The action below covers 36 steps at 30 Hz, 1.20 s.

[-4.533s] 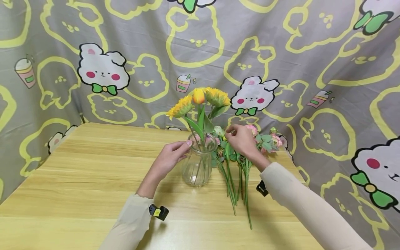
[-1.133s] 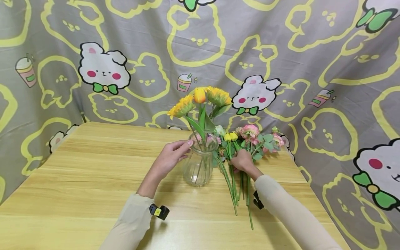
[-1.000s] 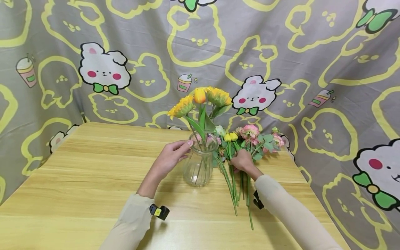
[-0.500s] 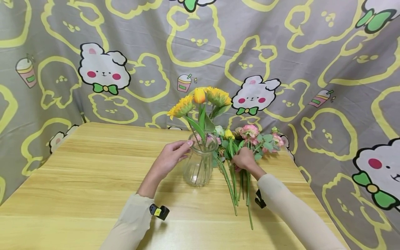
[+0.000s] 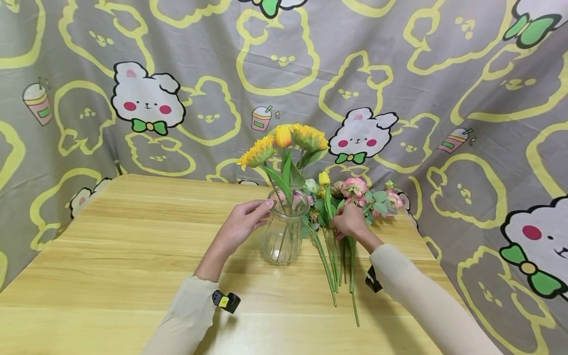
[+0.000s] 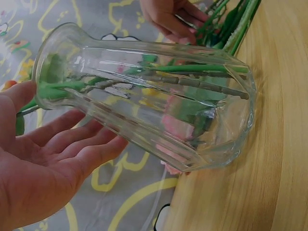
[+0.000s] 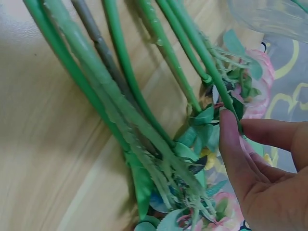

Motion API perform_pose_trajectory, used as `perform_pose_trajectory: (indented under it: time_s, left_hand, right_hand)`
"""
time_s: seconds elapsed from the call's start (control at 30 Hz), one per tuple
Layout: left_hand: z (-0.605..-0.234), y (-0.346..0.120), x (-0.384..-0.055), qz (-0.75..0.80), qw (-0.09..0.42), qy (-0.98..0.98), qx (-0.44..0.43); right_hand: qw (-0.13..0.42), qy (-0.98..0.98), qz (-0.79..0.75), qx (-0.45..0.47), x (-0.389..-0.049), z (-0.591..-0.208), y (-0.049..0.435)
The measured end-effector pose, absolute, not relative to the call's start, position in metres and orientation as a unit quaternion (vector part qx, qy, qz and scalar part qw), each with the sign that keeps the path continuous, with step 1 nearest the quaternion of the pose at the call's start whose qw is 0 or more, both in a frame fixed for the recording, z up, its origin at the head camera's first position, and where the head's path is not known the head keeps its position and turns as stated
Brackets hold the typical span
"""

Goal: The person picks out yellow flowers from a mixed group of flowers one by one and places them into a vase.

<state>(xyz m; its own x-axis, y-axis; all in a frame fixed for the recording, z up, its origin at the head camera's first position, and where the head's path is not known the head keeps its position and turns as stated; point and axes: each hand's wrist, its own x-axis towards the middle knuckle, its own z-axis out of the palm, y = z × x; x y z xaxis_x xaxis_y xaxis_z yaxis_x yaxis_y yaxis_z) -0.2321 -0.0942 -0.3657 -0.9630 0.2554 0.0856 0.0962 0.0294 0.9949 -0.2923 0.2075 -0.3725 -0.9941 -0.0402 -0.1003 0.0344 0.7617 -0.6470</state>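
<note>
A clear glass vase (image 5: 280, 246) stands upright on the table, holding two yellow sunflowers (image 5: 258, 152) and an orange-yellow tulip (image 5: 283, 136). My left hand (image 5: 243, 222) is at its left side. The thumb touches the rim, and in the left wrist view the fingers (image 6: 91, 149) extend fairly straight along the glass. Right of the vase, my right hand (image 5: 350, 221) pinches the stem of a yellow tulip (image 5: 324, 178) between thumb and forefinger. In the right wrist view that green stem (image 7: 211, 72) runs into the pinch, above the other stems.
Several pink flowers (image 5: 355, 186) and green leaves lie in a pile behind and right of my right hand. Loose green stems (image 5: 326, 266) point toward the table's front. A grey patterned curtain (image 5: 213, 44) hangs around the wooden table (image 5: 133, 246).
My right hand came down from the flower heads to the stems. A yellow tulip has now risen slightly apart from the other yellow bloom. The left hand has stayed at the vase.
</note>
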Motion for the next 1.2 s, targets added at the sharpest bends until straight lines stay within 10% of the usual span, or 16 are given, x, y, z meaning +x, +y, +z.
perform_pose_trajectory:
  time_s: [1.2]
  left_hand:
    - [-0.365,-0.094,-0.232,0.684,0.056,0.717,0.123]
  right_hand:
    - [-0.071,0.909,-0.410,-0.025,-0.286,-0.281,0.193]
